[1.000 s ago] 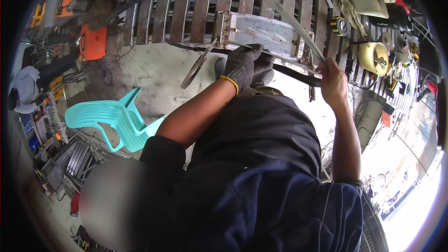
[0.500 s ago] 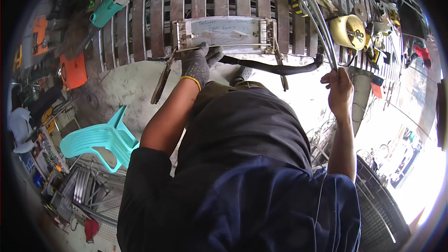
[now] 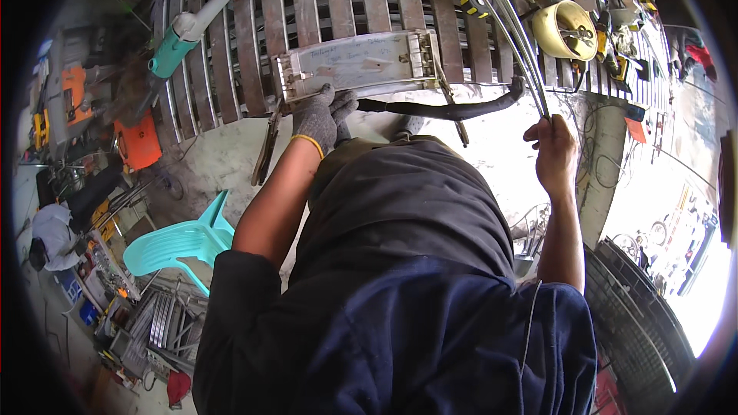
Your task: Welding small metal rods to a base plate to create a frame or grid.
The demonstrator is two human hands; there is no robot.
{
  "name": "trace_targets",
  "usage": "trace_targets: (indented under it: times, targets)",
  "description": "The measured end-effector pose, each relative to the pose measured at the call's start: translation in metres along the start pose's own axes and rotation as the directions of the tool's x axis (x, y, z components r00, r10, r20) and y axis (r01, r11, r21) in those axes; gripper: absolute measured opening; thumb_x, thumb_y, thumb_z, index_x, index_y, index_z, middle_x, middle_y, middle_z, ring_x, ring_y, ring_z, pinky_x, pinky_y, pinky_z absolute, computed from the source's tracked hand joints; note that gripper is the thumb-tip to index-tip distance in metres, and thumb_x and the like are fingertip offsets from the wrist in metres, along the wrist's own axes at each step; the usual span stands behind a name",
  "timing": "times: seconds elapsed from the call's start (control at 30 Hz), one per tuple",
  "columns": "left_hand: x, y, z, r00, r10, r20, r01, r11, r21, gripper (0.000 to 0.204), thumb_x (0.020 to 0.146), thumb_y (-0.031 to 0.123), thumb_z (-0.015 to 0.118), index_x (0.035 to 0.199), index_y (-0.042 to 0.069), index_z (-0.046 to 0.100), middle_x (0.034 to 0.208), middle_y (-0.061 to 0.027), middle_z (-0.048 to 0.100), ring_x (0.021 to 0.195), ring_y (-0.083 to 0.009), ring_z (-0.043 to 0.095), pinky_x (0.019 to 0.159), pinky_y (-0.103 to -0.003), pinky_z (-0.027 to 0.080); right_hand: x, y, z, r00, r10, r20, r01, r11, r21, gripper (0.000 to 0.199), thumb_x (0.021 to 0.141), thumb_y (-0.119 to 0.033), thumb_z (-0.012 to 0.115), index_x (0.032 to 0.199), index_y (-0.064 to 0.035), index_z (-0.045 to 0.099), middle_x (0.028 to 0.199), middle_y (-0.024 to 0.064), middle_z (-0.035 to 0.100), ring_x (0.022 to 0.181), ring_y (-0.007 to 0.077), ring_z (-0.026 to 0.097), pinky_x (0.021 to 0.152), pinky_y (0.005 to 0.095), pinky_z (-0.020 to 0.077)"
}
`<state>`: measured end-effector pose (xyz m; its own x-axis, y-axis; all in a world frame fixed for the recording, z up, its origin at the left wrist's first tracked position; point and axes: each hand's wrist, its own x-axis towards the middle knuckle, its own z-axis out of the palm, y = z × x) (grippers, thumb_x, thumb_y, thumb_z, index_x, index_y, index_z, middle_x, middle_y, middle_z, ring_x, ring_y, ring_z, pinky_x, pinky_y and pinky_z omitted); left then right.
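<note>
Since the frame of a second ago, the metal strips [image 3: 540, 96] have swung from across the right end of the marked metal fixture [image 3: 361, 65] to a position clear of its right side. From left to right on my remote view, I note a teal-bodied power tool [image 3: 173, 54] left of the fixture; a turquoise chair [image 3: 181, 238], left of it and nearer the body; and the left hand [image 3: 317, 117], grey-gloved, at its near left corner, fingers partly bent; whether they pinch its edge I cannot tell. The fixture lies at the near edge of the slatted counter [image 3: 304, 9]. A dark curved bar [image 3: 461, 111] runs in front of its right part. Right of the fixture, the bare right hand [image 3: 555, 150] pinches the strips' near ends between thumb and fingers. Farther right of it sits a yellow container [image 3: 547, 34].
</note>
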<state>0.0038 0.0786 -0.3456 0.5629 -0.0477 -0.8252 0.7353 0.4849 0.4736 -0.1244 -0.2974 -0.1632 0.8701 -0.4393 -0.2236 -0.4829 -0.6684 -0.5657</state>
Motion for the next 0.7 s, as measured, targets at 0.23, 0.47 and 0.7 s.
trace_targets:
  times: [0.23, 0.47, 0.7]
  targets:
    - [0.024, -0.004, -0.008, 0.967, -0.226, 0.119, 0.211, 0.969, 0.128, 0.028, 0.108, 0.033, 0.055, 0.094, 0.01, 0.063, 0.089, -0.0093, 0.072, 0.091, -0.0285, 0.075, 0.078, -0.046, 0.063, -0.004, 0.01, 0.0, 0.998, -0.061, -0.011, 0.062, 0.994, 0.089, 0.026, 0.11, -0.021, 0.05, 0.093, -0.0038, 0.059, 0.081, 0.0083, 0.075, 0.074, 0.0171, 0.072, 0.066, 0.0325, 0.055]
    - [0.009, -0.006, 0.01, 0.981, -0.182, -0.059, 0.184, 0.982, 0.03, 0.027, 0.107, 0.033, 0.057, 0.095, 0.01, 0.062, 0.084, -0.0095, 0.07, 0.08, -0.032, 0.075, 0.07, -0.047, 0.064, 0.003, -0.024, 0.007, 0.996, -0.087, 0.02, 0.088, 0.995, -0.051, 0.028, 0.109, -0.022, 0.051, 0.09, -0.0037, 0.06, 0.079, 0.0081, 0.075, 0.068, 0.0177, 0.069, 0.066, 0.0345, 0.0539]
    - [0.017, 0.001, 0.001, 0.965, -0.259, 0.029, 0.255, 0.961, 0.108, 0.023, 0.108, 0.035, 0.055, 0.11, 0.013, 0.059, 0.088, -0.0089, 0.07, 0.081, -0.032, 0.075, 0.072, -0.052, 0.063, 0.009, -0.039, 0.016, 0.988, -0.144, 0.055, 0.15, 0.983, -0.109, 0.027, 0.109, -0.022, 0.049, 0.093, -0.0039, 0.061, 0.081, 0.0084, 0.075, 0.068, 0.0186, 0.069, 0.068, 0.0355, 0.054]
